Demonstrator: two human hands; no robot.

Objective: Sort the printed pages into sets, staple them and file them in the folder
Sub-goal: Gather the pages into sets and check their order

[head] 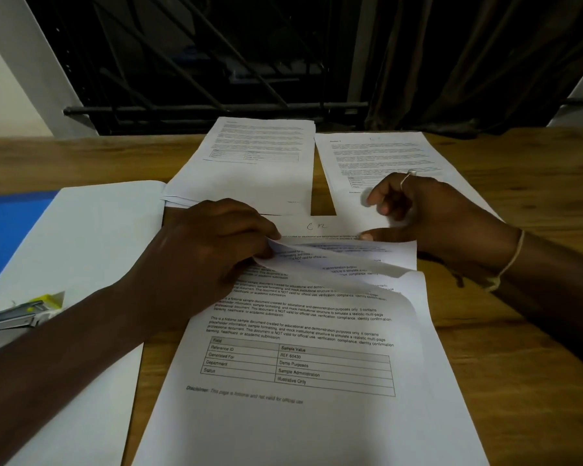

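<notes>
The left hand (212, 250) covers the upper left corner of the near stack (303, 415), and the frame cuts off the stack's lower edge. Print on the far left stack (249, 163) and the far right sheet (381, 153) is too blurred to read, and a handwritten mark at the near stack's top edge is not legible. The stapler (17, 314) is partly hidden by the left forearm and the frame edge. The folder (81, 243) lies open at left on the wooden table (525, 203), white inner face up, and the stapler rests on it. The near stack lies directly before the person, long axis running away from them, header end far. The left hand pinches the lifted sheets (334, 264) at their upper left corner, curling them toward the person. The right hand (428, 216) presses one straight digit on the stack's top edge, with the other fingers loosely curled above the paper.
</notes>
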